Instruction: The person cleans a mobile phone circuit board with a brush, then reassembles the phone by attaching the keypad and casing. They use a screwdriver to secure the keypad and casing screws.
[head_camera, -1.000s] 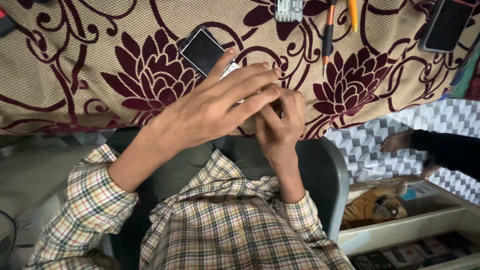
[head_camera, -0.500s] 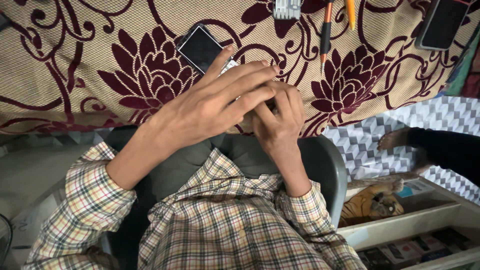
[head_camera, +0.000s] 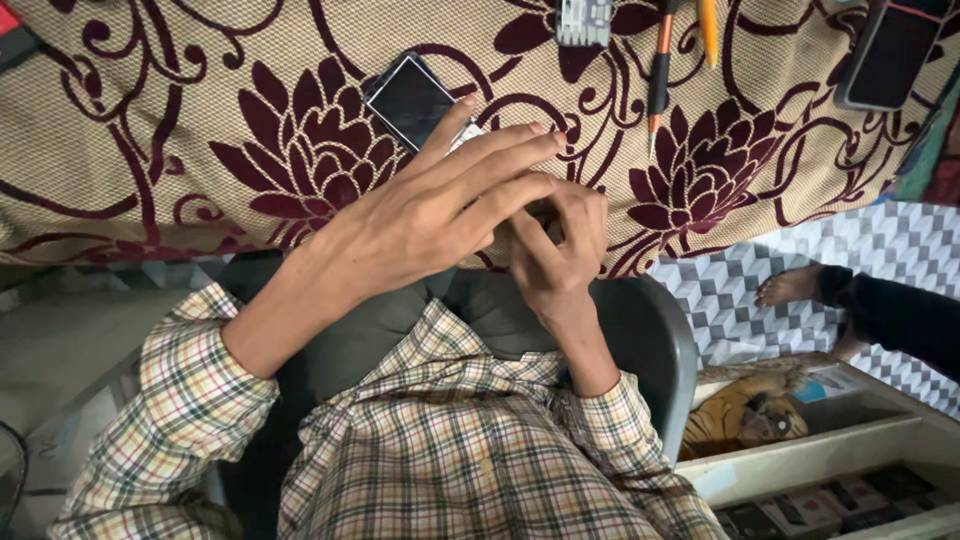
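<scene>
A tabletop (head_camera: 150, 130) covered by a beige cloth with a dark maroon flower-and-scroll pattern fills the upper part of the head view, and a grey chair edge (head_camera: 660, 330) and an open drawer (head_camera: 850, 450) with a toy tiger (head_camera: 745, 420) in it are seen lower right. On the cloth a black-screened phone (head_camera: 410, 100) lies tilted, just beyond the fingertips; further back an orange-handled screwdriver (head_camera: 658, 65), a yellow tool (head_camera: 708, 30), a small grey ribbed part (head_camera: 584, 20) and a second dark phone (head_camera: 890, 55) are laid out, well apart from the hands. Another person's bare foot (head_camera: 790, 288) rests on a grey checked floor at the right. The left hand (head_camera: 430, 215) is stretched across, its fingers (head_camera: 500, 150) long and loosely spread, laid over the right hand (head_camera: 560, 255), whose fingers are curled inward. Something small and dark seems to be pinched between the two hands, but it is covered, so what is gripped and how tightly cannot be told. Compared with the frames a second and half a second ago, little has changed: the hands are kept together at the same spot near the cloth's front edge, the left fingers slightly more fanned, and the foot at the right has been drawn nearer. The handling is judged to be in mid-course, with the tilted phone untouched.
</scene>
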